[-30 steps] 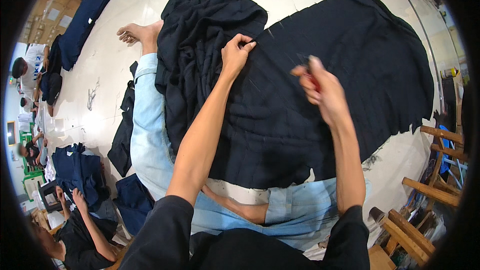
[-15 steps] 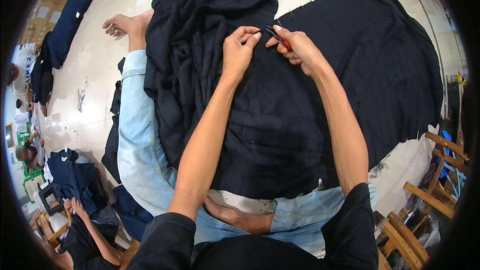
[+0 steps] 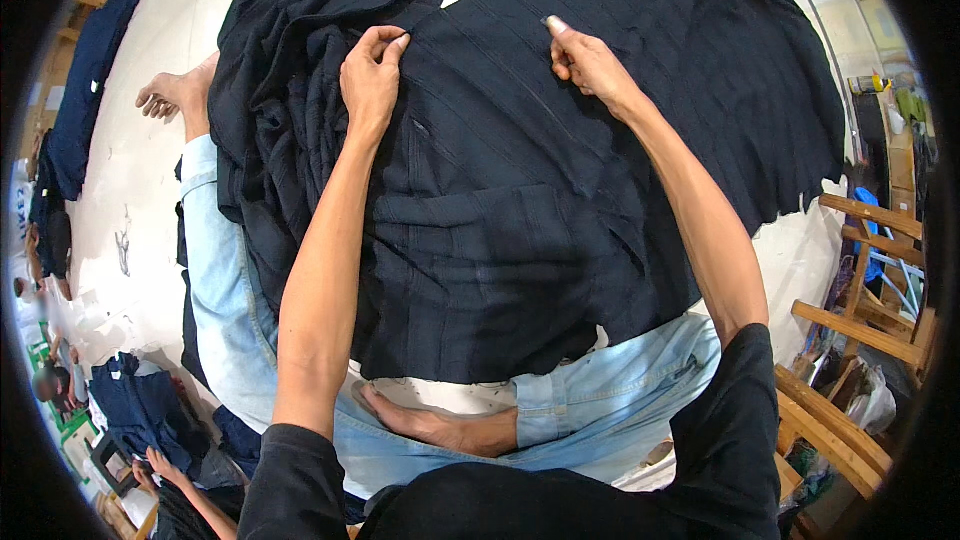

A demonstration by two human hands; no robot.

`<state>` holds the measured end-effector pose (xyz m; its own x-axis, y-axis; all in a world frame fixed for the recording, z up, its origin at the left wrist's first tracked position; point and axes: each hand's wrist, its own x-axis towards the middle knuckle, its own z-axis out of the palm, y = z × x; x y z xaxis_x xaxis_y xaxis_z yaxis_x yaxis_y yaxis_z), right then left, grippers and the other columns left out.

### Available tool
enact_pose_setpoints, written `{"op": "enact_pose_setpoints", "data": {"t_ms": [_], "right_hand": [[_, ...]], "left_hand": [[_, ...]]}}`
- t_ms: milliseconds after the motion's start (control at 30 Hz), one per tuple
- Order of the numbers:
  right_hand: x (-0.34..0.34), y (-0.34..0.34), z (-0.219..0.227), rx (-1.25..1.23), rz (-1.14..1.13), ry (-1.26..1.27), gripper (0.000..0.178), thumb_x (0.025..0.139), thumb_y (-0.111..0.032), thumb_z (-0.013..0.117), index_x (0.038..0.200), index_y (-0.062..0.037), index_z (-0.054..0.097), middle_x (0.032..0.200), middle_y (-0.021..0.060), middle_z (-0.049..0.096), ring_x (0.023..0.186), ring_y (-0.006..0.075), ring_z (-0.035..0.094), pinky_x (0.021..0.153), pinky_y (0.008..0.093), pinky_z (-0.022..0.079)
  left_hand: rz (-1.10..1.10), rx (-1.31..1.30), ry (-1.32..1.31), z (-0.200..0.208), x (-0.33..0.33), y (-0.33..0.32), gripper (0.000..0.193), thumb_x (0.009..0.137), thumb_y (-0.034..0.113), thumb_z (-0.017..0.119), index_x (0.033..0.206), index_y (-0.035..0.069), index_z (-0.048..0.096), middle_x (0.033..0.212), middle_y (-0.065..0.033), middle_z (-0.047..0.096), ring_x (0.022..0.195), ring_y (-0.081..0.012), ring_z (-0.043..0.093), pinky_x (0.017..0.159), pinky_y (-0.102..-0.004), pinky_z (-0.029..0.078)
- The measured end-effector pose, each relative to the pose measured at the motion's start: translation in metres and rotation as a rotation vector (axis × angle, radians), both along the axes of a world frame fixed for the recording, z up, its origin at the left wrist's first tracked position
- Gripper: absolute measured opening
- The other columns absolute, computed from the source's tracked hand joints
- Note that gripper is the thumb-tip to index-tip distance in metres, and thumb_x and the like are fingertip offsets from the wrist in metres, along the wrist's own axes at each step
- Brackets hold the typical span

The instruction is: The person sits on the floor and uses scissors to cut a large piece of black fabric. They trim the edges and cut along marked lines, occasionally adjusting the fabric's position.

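Observation:
A large black cloth (image 3: 480,250) with raised parallel lines and frayed edges is spread over my lap and the floor, heaped in folds on its left side. My left hand (image 3: 370,85) pinches the cloth's edge between thumb and fingertips, beside the heaped folds. Over the flat part, my right hand (image 3: 592,68) is closed, its thumb stretched out and its fingers curled. The small red-handled thread snips seen in it earlier are hidden now by the hand.
Wooden stools or frames (image 3: 860,330) crowd the right side. Dark garments (image 3: 150,405) lie at the lower left near another person's hands (image 3: 160,470). Dark cloth (image 3: 95,80) is stacked at the far left. Thread scraps (image 3: 123,240) lie on the pale floor (image 3: 130,170).
My hands have moved apart: the right one has drawn away from the left along the cloth. The snips' blades no longer show. The whole view has shifted, with the cloth now further left.

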<state>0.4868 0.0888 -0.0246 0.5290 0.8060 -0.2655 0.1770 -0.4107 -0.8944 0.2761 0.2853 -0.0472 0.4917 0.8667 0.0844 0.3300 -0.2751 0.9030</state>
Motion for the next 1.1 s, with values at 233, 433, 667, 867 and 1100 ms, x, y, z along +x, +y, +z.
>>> {"op": "enact_pose_setpoints", "data": {"t_ms": [233,433,667,867,1100], "right_hand": [[-0.08,0.037,0.038,0.095,0.023,0.401,0.054,0.105,-0.047,0.045,0.101,0.0002,0.07,0.06,-0.0064,0.047,0.045,0.0013,0.034,0.039,0.0192,0.025],[-0.083,0.082,0.026,0.068,0.03,0.579,0.048,0.105,-0.041,0.046,0.102,-0.0001,0.07,0.061,-0.0061,0.049,0.043,-0.0001,0.029,0.038,0.0191,0.019],[-0.082,0.099,0.023,0.009,0.045,0.523,0.045,0.103,-0.04,0.049,0.102,-0.0002,0.07,0.06,-0.0065,0.049,0.042,-0.0002,0.028,0.037,0.0194,0.019],[-0.079,0.104,0.021,-0.042,0.046,0.546,0.044,0.104,-0.039,0.047,0.102,0.0,0.069,0.059,-0.0074,0.048,0.042,-0.0007,0.027,0.036,0.0182,0.019],[-0.079,0.107,0.015,-0.01,0.039,0.534,0.045,0.104,-0.039,0.048,0.101,0.0005,0.069,0.058,-0.0078,0.047,0.041,-0.0013,0.028,0.035,0.0173,0.018]], "left_hand": [[-0.116,-0.306,-0.236,-0.008,-0.009,0.009,0.016,0.094,0.014,0.069,0.105,0.001,0.069,0.087,0.0015,0.067,0.076,-0.0047,0.056,0.071,-0.0202,0.044],[-0.13,-0.333,-0.275,-0.005,-0.011,0.011,0.017,0.095,0.014,0.067,0.108,0.002,0.067,0.09,0.0014,0.068,0.081,-0.0038,0.058,0.074,-0.019,0.043],[-0.11,-0.332,-0.308,-0.005,-0.01,0.008,0.017,0.096,0.015,0.066,0.106,0.001,0.067,0.09,0.0011,0.068,0.079,-0.0034,0.056,0.073,-0.0193,0.042],[-0.102,-0.3,-0.324,-0.005,-0.01,0.007,0.015,0.097,0.014,0.066,0.105,0.001,0.068,0.089,0.0017,0.068,0.079,-0.0029,0.056,0.072,-0.0188,0.042],[-0.108,-0.285,-0.316,-0.005,-0.011,0.008,0.014,0.097,0.013,0.065,0.106,0.002,0.068,0.088,0.0026,0.067,0.078,-0.0026,0.055,0.072,-0.0186,0.041]]}}
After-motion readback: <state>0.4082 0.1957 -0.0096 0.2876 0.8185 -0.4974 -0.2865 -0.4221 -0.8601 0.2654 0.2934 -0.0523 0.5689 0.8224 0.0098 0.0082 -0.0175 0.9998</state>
